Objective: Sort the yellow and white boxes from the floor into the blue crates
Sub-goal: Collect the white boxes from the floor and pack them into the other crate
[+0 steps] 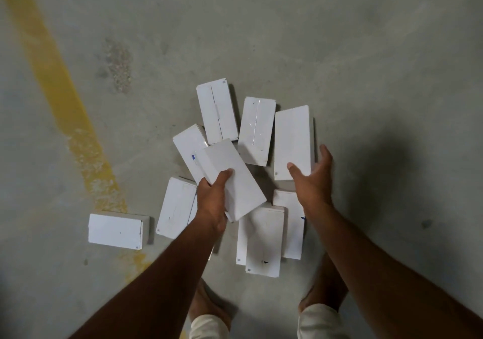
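Several white boxes lie scattered on the concrete floor. My left hand grips one white box lifted above the pile, thumb on its top face. My right hand is spread open over the near end of a tall white box on the floor; whether it touches the box I cannot tell. Two more boxes lie beyond, others lie near my feet. One box sits apart at the left. No yellow box and no blue crate is in view.
A worn yellow painted line runs across the floor on the left, passing under the lone box. My bare feet stand just below the pile. Bare concrete surrounds the boxes.
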A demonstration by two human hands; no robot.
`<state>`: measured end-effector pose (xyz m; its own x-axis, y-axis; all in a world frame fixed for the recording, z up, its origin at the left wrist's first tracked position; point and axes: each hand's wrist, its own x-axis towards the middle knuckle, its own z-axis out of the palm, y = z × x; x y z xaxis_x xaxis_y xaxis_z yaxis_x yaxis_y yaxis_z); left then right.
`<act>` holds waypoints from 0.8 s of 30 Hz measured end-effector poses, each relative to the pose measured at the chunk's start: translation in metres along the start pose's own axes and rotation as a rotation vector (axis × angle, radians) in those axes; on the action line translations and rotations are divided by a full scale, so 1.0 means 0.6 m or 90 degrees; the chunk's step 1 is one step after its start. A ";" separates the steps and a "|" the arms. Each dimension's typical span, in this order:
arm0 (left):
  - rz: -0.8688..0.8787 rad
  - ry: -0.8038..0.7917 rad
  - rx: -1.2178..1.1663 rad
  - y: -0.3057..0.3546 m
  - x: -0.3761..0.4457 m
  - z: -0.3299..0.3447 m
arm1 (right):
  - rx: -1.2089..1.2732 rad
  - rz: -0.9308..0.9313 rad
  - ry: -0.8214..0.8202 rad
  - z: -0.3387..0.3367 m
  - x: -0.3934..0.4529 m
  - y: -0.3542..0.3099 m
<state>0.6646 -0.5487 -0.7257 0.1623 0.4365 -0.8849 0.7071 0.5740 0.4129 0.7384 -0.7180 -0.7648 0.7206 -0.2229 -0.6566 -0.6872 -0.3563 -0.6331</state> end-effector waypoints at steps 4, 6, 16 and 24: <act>0.011 0.001 -0.030 0.024 -0.013 -0.003 | 0.136 -0.051 -0.167 -0.005 -0.044 -0.020; 0.031 -0.028 -0.043 0.035 -0.018 -0.004 | 0.164 -0.037 -0.294 0.002 -0.051 -0.019; 0.118 0.007 0.068 0.044 -0.001 -0.032 | -0.039 0.016 -0.306 0.064 -0.025 -0.051; 0.128 0.075 0.061 0.029 0.046 -0.053 | -0.425 -0.071 -0.094 0.199 0.015 -0.062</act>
<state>0.6594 -0.5048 -0.7361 0.2285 0.6165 -0.7535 0.7319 0.4016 0.5505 0.7593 -0.5987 -0.7963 0.7311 -0.0426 -0.6809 -0.3711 -0.8623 -0.3445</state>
